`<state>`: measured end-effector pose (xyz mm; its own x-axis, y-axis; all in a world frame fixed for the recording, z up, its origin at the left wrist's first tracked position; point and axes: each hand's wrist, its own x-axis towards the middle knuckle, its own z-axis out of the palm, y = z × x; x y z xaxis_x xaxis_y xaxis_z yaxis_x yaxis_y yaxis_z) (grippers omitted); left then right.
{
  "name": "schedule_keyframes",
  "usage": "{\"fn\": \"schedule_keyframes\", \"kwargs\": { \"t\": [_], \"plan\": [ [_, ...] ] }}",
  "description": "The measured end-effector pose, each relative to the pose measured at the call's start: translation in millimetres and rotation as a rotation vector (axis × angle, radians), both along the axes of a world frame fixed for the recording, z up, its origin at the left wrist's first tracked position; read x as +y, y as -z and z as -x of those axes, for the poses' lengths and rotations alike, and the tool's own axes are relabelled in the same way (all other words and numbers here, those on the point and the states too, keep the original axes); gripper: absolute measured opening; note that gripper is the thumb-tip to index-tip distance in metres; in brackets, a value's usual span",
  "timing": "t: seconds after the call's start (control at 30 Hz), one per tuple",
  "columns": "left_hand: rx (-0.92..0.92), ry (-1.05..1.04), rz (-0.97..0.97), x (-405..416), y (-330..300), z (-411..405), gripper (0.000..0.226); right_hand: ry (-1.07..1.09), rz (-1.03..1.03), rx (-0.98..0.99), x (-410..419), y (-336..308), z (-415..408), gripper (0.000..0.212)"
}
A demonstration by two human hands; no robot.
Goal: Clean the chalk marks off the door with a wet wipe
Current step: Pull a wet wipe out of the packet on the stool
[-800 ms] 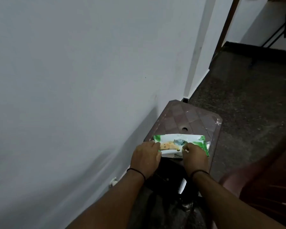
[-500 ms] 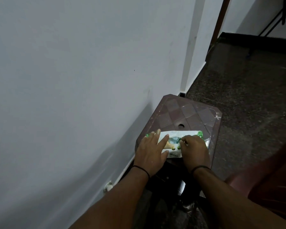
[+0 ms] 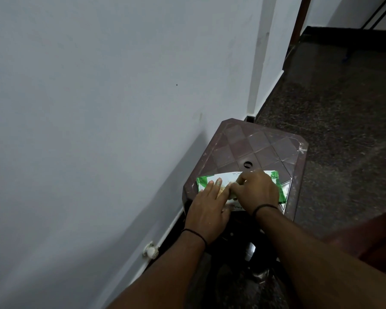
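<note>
- The wet wipe pack [image 3: 274, 177] is a flat, soft plastic pouch, white in the middle with green ends and some printed lettering. It lies on the near edge of the stool.
- Left hand [image 3: 206, 211] lies flat on the pack's 9 o'clock side, fingers straight, pressing it down.
- Right hand [image 3: 257, 190] is curled over the middle, fingertips pinching at something on the pack's top face.
- Stool [image 3: 254, 141] is dark brown glossy plastic with a diamond pattern, clipped corners and a round hole.
</note>
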<state>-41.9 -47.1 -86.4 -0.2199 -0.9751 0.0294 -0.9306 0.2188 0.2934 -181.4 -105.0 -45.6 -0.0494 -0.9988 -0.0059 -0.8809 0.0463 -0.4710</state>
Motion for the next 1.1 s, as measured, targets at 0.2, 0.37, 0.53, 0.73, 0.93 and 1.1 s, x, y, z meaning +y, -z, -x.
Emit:
{"fn": "schedule_keyframes", "kwargs": {
  "t": [0.2,0.37,0.53,0.73,0.93,1.1],
  "plan": [
    [0.03,-0.049,-0.052,0,-4,1,0.067,0.177,-0.036,-0.56,0,-3,16,0.031],
    [-0.016,-0.04,-0.055,-3,-4,2,0.071,0.338,-0.038,-0.9,-9,-10,25,0.021],
    [0.018,-0.06,-0.057,0,-11,8,0.072,0.329,0.025,-0.987,-3,-16,21,0.013],
    [0.487,-0.349,0.055,-8,-42,18,0.049,0.34,-0.119,-1.139,4,-32,18,0.01],
    [0.672,-0.345,-0.007,-18,-78,18,0.014,0.274,-0.269,-1.239,11,-57,13,0.009],
    [0.765,-0.39,0.019,-8,-126,-10,0.007,0.105,-0.36,-1.235,19,-107,-3,0.023]
  ]
}}
